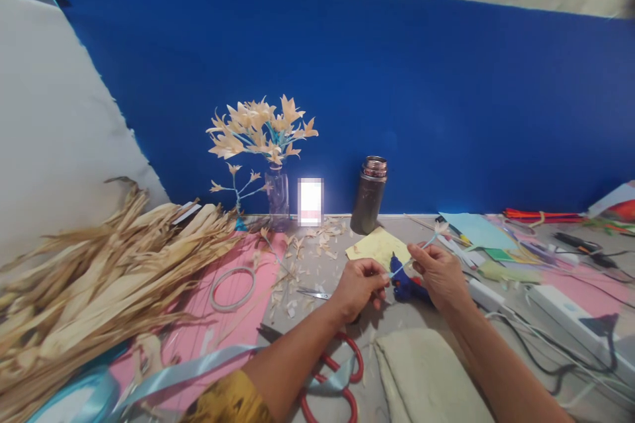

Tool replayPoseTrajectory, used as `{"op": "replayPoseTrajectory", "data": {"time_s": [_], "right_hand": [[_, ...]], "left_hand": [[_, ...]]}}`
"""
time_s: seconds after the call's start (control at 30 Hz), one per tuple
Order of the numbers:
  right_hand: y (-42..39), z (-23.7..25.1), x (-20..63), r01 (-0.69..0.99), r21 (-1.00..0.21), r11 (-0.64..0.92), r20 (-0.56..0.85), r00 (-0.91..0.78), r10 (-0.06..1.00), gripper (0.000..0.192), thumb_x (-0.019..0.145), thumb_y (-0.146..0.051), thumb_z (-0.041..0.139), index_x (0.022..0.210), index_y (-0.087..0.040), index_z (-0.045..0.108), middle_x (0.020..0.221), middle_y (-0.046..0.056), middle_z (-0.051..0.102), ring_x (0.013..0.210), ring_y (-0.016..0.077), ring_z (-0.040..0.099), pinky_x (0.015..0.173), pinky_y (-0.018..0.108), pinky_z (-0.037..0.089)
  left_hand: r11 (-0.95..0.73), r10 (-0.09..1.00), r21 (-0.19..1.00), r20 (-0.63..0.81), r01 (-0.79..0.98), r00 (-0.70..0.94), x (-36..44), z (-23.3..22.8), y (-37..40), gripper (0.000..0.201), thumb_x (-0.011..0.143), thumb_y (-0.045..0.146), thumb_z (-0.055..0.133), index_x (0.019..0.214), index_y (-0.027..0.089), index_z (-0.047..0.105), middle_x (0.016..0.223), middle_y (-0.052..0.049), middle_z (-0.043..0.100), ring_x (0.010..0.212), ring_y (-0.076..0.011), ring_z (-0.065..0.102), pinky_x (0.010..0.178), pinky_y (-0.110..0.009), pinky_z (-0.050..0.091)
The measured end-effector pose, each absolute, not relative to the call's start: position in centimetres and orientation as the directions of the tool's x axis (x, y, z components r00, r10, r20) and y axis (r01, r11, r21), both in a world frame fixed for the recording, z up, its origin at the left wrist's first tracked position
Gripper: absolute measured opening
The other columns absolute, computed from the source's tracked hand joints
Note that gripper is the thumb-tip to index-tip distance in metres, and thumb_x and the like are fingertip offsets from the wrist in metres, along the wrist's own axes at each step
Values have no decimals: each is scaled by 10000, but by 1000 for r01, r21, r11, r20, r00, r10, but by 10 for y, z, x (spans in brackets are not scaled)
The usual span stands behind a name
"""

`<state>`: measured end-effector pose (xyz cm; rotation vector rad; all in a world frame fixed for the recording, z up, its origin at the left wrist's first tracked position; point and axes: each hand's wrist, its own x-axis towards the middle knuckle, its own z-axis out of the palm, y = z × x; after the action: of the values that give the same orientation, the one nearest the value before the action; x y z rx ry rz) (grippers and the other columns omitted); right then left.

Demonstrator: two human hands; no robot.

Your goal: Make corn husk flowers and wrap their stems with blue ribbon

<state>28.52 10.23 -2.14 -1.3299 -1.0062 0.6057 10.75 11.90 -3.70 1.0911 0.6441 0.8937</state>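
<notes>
Between my two hands stretches a small husk flower (pixel 440 229) on a thin pale blue stem. The fingertips of my right hand (pixel 441 274) pinch the stem just below the cream petals. My left hand (pixel 358 287) is closed on the stem's lower end. Right behind the stem lies a blue glue gun (pixel 407 288), partly covered by my right hand. A yellow paper (pixel 376 245) is just beyond my fingers. Small scissors (pixel 315 293) poke out beside my left hand, and red-handled scissors (pixel 351 404) lie partly under my left forearm.
Dried corn husks (pixel 94 271) heap at the left by a blue ribbon roll (pixel 74 400). A bottle vase (pixel 278 201) with husk flowers and a dark flask (pixel 370 198) stand at the back. A folded cloth (pixel 426 376) lies in front; a power strip (pixel 570 320) with cables is right.
</notes>
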Motion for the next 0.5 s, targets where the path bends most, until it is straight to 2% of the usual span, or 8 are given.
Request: {"op": "replayPoseTrajectory", "data": {"time_s": [0.13, 0.3, 0.43, 0.5], "right_hand": [[100, -18, 281, 211, -964, 161, 251, 530, 810, 532, 636, -649, 793, 508, -215, 513, 547, -31, 533, 505, 115, 413, 496, 270, 318], [97, -17, 277, 232, -965, 120, 235, 571, 787, 530, 637, -646, 797, 517, -216, 512, 493, -51, 479, 477, 108, 368, 472, 270, 298], [98, -17, 276, 184, -977, 109, 195, 548, 813, 558, 650, -644, 792, 503, -225, 454, 467, -64, 425, 457, 94, 334, 440, 255, 293], [98, -15, 276, 127, -986, 111, 160, 492, 856, 538, 698, -667, 743, 538, -218, 493, 492, -49, 459, 462, 102, 376, 435, 250, 329]], "left_hand": [[179, 867, 949, -29, -258, 497, 108, -36, 117, 286, 645, 384, 775, 678, 165, 593, 571, 10, 592, 398, -72, 473, 345, -176, 314], [46, 880, 984, 42, -172, 473, 108, -31, 113, 176, 713, 325, 671, 662, 182, 581, 476, 43, 508, 369, -73, 412, 379, -190, 284], [5, 884, 990, 61, -141, 463, 108, -30, 111, 153, 708, 300, 650, 644, 183, 575, 470, 47, 492, 382, -68, 403, 411, -195, 287], [47, 884, 989, 24, -139, 467, 108, -31, 112, 169, 711, 318, 652, 646, 181, 575, 466, 49, 485, 378, -61, 373, 405, -193, 266]]}}
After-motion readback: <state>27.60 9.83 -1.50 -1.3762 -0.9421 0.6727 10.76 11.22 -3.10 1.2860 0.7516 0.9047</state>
